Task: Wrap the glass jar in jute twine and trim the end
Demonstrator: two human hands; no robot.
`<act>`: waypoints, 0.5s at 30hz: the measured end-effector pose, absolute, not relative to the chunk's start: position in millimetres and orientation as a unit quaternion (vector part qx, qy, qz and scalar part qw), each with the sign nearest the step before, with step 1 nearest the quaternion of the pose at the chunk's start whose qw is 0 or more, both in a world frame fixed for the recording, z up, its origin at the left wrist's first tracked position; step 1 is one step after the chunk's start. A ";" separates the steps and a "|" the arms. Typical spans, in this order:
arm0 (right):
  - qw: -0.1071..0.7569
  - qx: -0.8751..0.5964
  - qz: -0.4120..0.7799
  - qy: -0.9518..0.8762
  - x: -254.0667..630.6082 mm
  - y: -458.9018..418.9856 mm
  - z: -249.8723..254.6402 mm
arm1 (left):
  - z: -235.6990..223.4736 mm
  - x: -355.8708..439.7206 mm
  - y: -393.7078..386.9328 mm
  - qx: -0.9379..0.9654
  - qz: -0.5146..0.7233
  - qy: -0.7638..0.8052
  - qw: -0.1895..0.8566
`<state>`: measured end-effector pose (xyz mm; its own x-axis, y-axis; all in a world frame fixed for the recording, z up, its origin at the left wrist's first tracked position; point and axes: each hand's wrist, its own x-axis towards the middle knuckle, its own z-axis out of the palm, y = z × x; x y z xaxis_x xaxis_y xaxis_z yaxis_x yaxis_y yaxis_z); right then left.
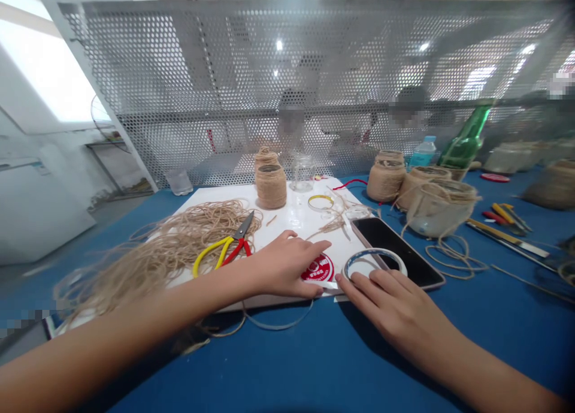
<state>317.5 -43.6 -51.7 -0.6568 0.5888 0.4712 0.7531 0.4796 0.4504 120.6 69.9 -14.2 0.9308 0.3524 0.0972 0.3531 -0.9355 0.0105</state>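
My left hand (290, 266) reaches over the white board, its thumb and forefinger curved around a red round disc (318, 269) with white print. Near its thumb tip, a short white strip of tape (329, 285) runs along the disc's lower edge. My right hand (390, 296) holds a roll of white tape (377, 252), fingers bent over its near rim. The right forefinger tip is close to the strip's end. Scissors (229, 239) with yellow and red handles lie left of my left hand, on a heap of loose twine (179, 239).
A twine-wrapped jar (271, 187) and a clear glass jar (303, 173) stand at the back of the board. A dark phone (399, 251) lies by the roll. More wrapped jars (385, 178), a green bottle (467, 140) and tools (507, 216) are on the right. A perforated metal screen (233, 89) closes the back.
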 end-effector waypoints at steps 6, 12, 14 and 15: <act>0.146 -0.400 -0.321 -0.846 315.6 -42.7 -47.8 | -9.5 122.1 73.5 -0.985 -0.053 -0.161 0.020; 0.168 -0.402 -0.335 -0.835 317.4 -46.1 -42.0 | -1.7 121.0 77.0 -0.987 -0.081 -0.139 -0.019; 0.174 -0.404 -0.345 -0.829 318.4 -47.2 -39.8 | 5.6 120.1 76.0 -0.987 -0.092 -0.133 -0.021; 0.175 -0.404 -0.347 -0.828 318.7 -47.7 -38.8 | 9.3 119.4 75.2 -0.988 -0.087 -0.129 -0.020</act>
